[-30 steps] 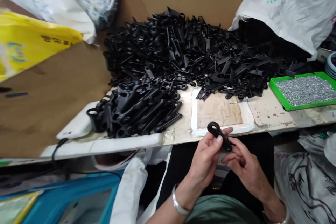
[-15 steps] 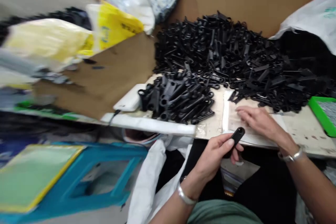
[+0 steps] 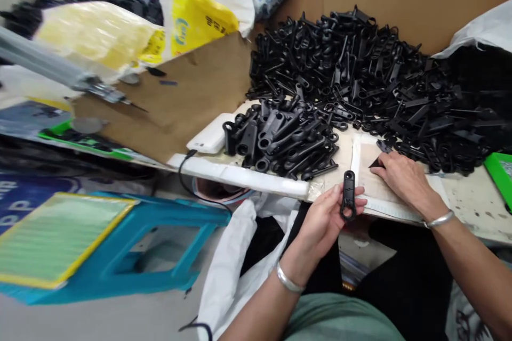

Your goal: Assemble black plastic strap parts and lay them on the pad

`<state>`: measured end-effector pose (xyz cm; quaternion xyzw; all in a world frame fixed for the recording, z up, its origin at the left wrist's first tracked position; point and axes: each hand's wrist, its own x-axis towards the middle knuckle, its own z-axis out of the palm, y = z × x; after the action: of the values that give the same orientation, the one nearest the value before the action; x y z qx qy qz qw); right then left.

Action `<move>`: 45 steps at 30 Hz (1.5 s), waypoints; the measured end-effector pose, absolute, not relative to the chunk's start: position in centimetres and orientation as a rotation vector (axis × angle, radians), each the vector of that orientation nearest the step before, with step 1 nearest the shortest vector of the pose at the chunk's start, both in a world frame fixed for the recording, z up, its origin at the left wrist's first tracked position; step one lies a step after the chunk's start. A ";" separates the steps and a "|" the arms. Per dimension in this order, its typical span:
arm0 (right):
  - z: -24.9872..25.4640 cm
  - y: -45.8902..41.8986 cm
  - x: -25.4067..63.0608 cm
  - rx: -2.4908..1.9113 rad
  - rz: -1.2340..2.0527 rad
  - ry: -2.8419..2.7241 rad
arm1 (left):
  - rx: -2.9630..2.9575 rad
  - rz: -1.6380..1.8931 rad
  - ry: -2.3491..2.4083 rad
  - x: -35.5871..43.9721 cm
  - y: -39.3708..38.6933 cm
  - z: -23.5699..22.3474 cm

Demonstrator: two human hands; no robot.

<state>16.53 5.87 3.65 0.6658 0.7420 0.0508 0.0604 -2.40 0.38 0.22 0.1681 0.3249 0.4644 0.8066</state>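
My left hand [image 3: 326, 218] holds a long black plastic link [image 3: 349, 197] with a round hole at each end. The link lies upright across my fingers, its recessed side facing me. Over the paper sheet [image 3: 372, 186] at the table's front, my right hand [image 3: 404, 178] is closed with a small dark pointed piece [image 3: 375, 164] at its fingertips. Another black part [image 3: 384, 146] shows just beyond those fingers. Left of the sheet lies a smaller heap of similar links [image 3: 284, 138]. A large heap of black parts [image 3: 320, 64] rises behind.
A white power bank [image 3: 212, 133] with a black cable sits left of the smaller heap. A green tray [image 3: 500, 176] is at the right edge. Cardboard [image 3: 420, 0] walls the back. At left are a grey screwdriver-like tool [image 3: 60, 64] and a blue plastic stool [image 3: 100, 256].
The link in my left hand has turned over and now shows its recessed side. My right hand has moved to the edge of the heap and closed on a dark piece. The view has shifted.
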 end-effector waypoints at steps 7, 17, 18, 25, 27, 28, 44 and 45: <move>4.1 5.9 17.9 1.992 0.071 2.223 | 0.328 0.946 0.672 -1.8 0.3 0.3; 4.1 3.1 21.3 1.949 0.073 2.227 | 0.432 0.923 0.720 -2.7 0.1 0.6; 4.1 2.8 21.6 1.984 0.067 2.241 | 0.451 0.925 0.732 -2.7 0.1 0.6; 4.1 1.2 22.4 2.198 -0.395 2.430 | 0.482 0.943 0.776 -1.6 0.0 0.6; 3.8 0.9 22.2 2.219 -0.128 2.339 | 0.463 0.945 0.784 -1.3 -0.2 0.7; 3.7 0.8 22.2 2.215 -0.001 2.316 | 0.457 0.945 0.785 -1.1 -0.2 0.7; 3.1 -3.7 16.0 2.599 -0.646 2.831 | 0.416 1.069 0.658 -0.1 -0.6 0.2; 3.0 -4.0 14.8 2.634 -0.664 2.849 | 0.421 1.086 0.645 0.1 -0.7 0.3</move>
<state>14.83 -4.03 3.01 0.6171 0.6674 -0.1555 -0.3868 0.07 -0.73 0.26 0.1953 0.2991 0.5039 0.7864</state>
